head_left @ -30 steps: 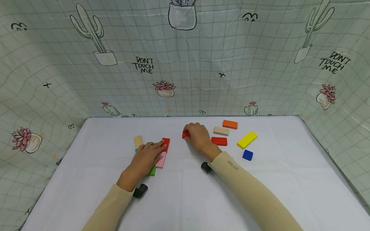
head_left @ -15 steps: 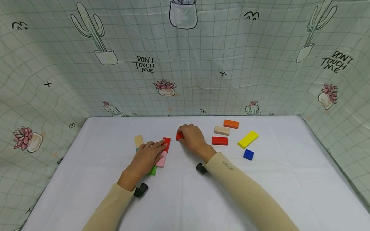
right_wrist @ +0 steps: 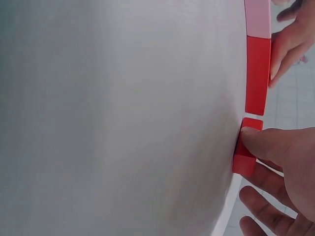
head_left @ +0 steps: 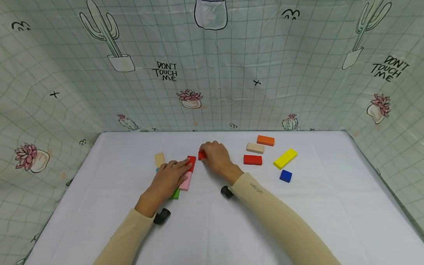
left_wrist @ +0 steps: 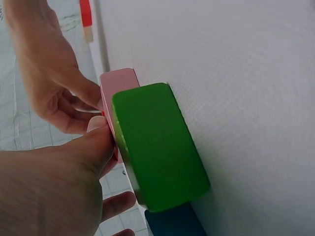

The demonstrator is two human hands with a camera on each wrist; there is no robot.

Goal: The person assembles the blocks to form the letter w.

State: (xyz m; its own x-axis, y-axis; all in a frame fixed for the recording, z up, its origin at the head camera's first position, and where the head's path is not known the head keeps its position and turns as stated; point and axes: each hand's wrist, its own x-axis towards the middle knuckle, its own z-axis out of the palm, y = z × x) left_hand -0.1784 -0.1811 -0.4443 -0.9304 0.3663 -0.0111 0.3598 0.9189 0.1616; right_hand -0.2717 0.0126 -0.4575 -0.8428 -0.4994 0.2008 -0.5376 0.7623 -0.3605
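My right hand (head_left: 216,159) pinches a small red block (right_wrist: 244,165) between thumb and fingers, close to the table. My left hand (head_left: 165,179) rests over a group of wooden blocks, its fingers laid across them. At the group's right side, a red block (head_left: 191,159) lies end to end with a pink block (head_left: 185,183). A green block (left_wrist: 157,147) shows below the hand, and a tan block (head_left: 159,159) sticks out beyond it. Part of a dark blue block (left_wrist: 176,221) shows in the left wrist view. In the right wrist view, a narrow gap separates the two red blocks.
Loose blocks lie to the right: an orange block (head_left: 266,140), a beige block (head_left: 255,148), a red block (head_left: 252,160), a yellow block (head_left: 285,158) and a blue block (head_left: 285,176). The white table (head_left: 208,233) ends at a printed cloth backdrop (head_left: 221,70).
My right hand has moved left with the small red block, bringing it near the red block in the group. The left hand has stayed in place.
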